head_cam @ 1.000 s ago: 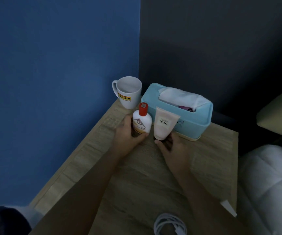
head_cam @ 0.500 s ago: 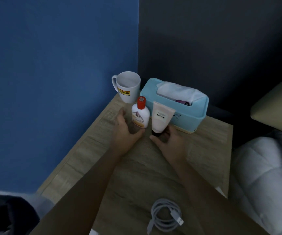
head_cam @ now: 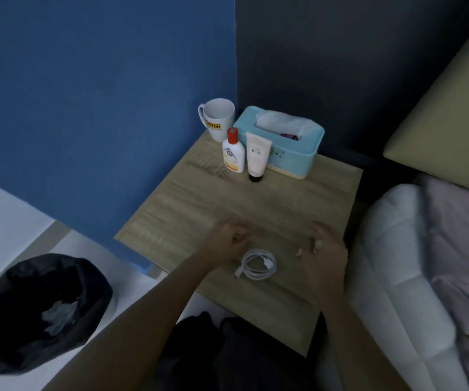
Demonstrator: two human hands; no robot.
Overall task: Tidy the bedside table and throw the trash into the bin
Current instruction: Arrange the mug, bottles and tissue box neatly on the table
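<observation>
Two hands are hovering over the near half of the table (head_cam: 255, 204), a pale wood-grain top with streaky printed lines. My left hand (head_cam: 224, 244) is looking loosely curled with nothing in it, sitting just left of the cable (head_cam: 258, 263), a thin white cord wound into a neat flat coil. My right hand (head_cam: 323, 252) is also half curled, fingers bent inward, and it's too blurry to tell if it's pinching anything. Up at the far corner, everything's standing in a tight row: a glossy white mug (head_cam: 218, 118) with a yellow label, a squat white bottle (head_cam: 233, 153) with a red cap, a soft pinkish tube (head_cam: 257, 156) standing on its dark cap, and a rounded light-blue tissue box (head_cam: 286, 145) with crumpled tissue poking out. Down on the floor to the left, the bin (head_cam: 38, 311) is sitting with a black liner and some crinkly grey trash inside. Puffy white bedding (head_cam: 413, 277) is crowding the table's right edge.
</observation>
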